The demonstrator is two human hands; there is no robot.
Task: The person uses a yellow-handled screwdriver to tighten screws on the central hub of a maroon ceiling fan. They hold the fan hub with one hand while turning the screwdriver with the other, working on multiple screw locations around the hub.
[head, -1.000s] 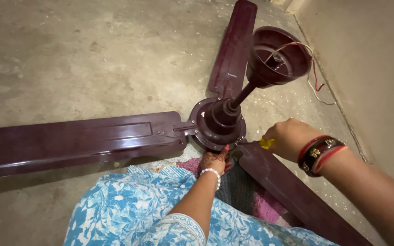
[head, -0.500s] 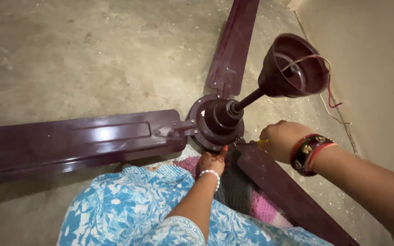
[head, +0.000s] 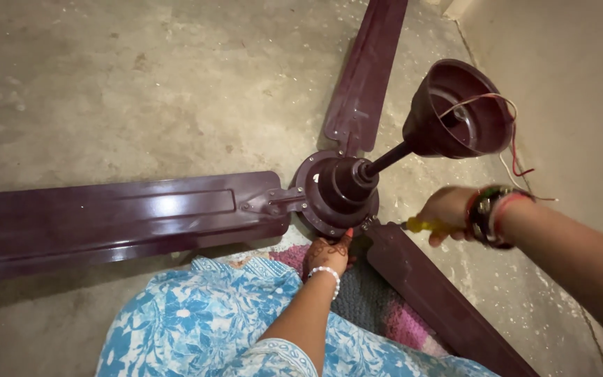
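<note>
Head view: a dark maroon metal ceiling fan (head: 336, 188) lies on the grey concrete floor (head: 141, 84), its three long blades spread out and its short rod tilting up and to the right to a maroon cup-shaped canopy (head: 458, 108), from which thin red and white wires (head: 514, 150) trail.

The right hand (head: 448, 213), with red and dark bangles at the wrist, has its fingers closed around the yellow handle of a screwdriver (head: 423, 225). The tool's tip points left at the spot where the near-right blade (head: 441, 300) joins the round motor housing; the tip itself is too small to make out.

The left hand (head: 326, 255), with a white bead bracelet, presses against the lower edge of the housing. Its fingers curl under the rim, so I cannot tell whether they grip anything or only brace the fan.

A blue-and-white floral garment (head: 197, 328) covers the person's lap, and a pink and grey woven mat (head: 385, 314) lies under the near blade.

Against the frames a second and half a second back, the yellow handle now shows more plainly, held nearly level and aimed at the blade joint, where before the hand mostly covered it. The left hand stays at the housing. The fan sits higher and larger in the view, the camera having shifted.
</note>
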